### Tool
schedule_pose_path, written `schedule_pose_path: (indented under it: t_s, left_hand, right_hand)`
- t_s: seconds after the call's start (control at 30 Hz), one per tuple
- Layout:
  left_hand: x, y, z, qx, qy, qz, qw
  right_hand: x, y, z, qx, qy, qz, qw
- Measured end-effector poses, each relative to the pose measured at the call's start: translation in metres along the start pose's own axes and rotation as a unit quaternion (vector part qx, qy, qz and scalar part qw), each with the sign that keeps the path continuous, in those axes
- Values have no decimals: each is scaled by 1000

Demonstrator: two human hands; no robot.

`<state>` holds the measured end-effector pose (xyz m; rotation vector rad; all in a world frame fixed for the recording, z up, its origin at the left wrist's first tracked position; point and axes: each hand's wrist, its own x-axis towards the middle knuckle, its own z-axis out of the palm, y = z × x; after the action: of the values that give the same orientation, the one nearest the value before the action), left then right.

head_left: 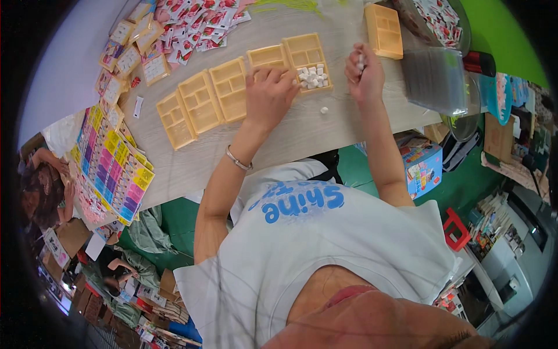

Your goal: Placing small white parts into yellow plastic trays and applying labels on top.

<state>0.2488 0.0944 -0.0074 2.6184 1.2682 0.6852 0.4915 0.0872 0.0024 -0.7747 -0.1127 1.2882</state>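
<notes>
A row of pale yellow compartment trays (200,104) runs across the table. Over the right part of that row is my left hand (269,96), its fingers curled down and its fingertips partly hidden; what they hold, if anything, I cannot make out. Beside its fingertips, small white cubes (312,77) are heaped in a compartment of the rightmost tray (303,49). My right hand (365,72) is raised to the right of this tray, closed around a few white pieces (361,61). One loose white cube (324,110) lies on the table between my hands.
Red-and-white sachets (195,29) are piled at the far left, near filled packs (155,68). Colourful printed sheets (113,166) lie at the left edge. At the right stand another yellow tray (383,32), a stack of clear plastic covers (433,81) and a bowl of sachets (439,23).
</notes>
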Motion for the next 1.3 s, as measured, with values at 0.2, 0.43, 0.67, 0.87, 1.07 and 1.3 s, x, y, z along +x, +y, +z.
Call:
schedule_pose_path:
  t_s: [0.2, 0.43, 0.67, 0.87, 1.07, 1.3]
  left_hand:
    - [5, 1, 4, -19, 23, -35, 999]
    - [12, 20, 11, -54, 8, -11, 998]
    - [-8, 34, 12, 33, 1, 7, 999]
    - [-17, 42, 15, 59, -104, 23, 993]
    - [-17, 41, 13, -17, -116, -2, 993]
    - [-8, 43, 11, 39, -174, 37, 983]
  right_hand:
    - [-27, 10, -24, -690, -135, -144, 697]
    - [-26, 20, -17, -737, -124, -271, 607]
    - [-16, 14, -10, -777, -203, -274, 529]
    - [-19, 9, -14, -764, -196, -302, 535]
    - [-71, -17, -20, -738, -190, -232, 604]
    - [-82, 3, -69, -761, -248, -284, 528]
